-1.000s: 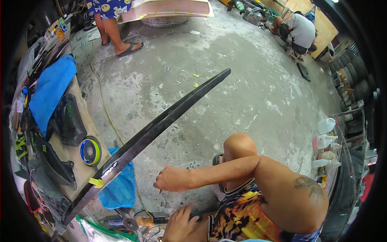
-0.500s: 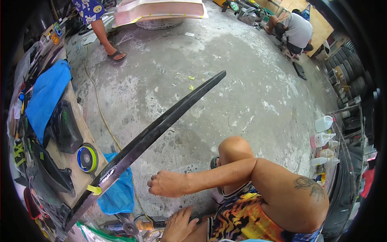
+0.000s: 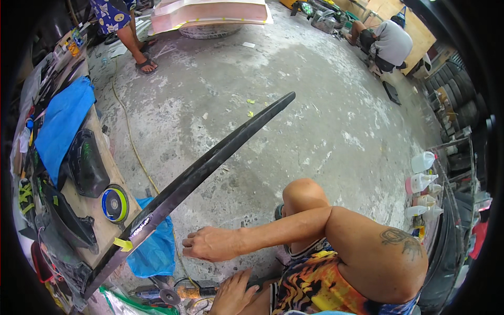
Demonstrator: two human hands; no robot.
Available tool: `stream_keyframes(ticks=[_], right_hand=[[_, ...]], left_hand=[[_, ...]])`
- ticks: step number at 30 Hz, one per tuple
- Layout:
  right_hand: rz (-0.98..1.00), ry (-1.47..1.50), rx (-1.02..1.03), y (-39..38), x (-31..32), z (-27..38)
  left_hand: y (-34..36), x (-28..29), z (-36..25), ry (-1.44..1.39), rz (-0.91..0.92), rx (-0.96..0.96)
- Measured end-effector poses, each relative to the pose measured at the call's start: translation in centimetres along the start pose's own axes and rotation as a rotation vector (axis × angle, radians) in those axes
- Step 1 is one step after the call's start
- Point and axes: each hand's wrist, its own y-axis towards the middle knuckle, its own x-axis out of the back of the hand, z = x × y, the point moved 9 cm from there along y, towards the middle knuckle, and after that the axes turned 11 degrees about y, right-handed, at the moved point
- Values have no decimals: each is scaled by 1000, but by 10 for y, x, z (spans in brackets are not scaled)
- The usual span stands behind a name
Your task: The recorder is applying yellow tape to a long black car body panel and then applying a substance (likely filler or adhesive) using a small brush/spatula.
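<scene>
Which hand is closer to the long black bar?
Right. The right hand is right of the black bar, apart from it; the left hand is farther, lower in the picture.

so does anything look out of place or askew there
The long black strip juts far past the bench over the floor, with no support visible beneath its far end. Small yellow scraps lie there like litter.

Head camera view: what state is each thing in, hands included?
Right hand: fingers bent; holding anything, unclear
Left hand: open, back upward
Long black strip: slanted, projecting past the bench
Yellow tape: stuck on the strip
Blue cloth: draped, uneven
Yellow-rimmed disc: lying on the bench
Grinder: wheel fitted; running or not, unclear
Yellow cord: uncoiled along the floor
</scene>
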Motion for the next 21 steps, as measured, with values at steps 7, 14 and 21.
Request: stream_keyframes(ticks=[7,14,21], right_hand=[[97,-81,-66,-2,-13,1],[196,-149,-73,-7,-14,-1],[175,-137,-78,-8,-6,-2]], left_hand=[[-1,4,-2,31,18,3],[4,-3,1,35,53,5],[11,-6,1,0,126,3]])
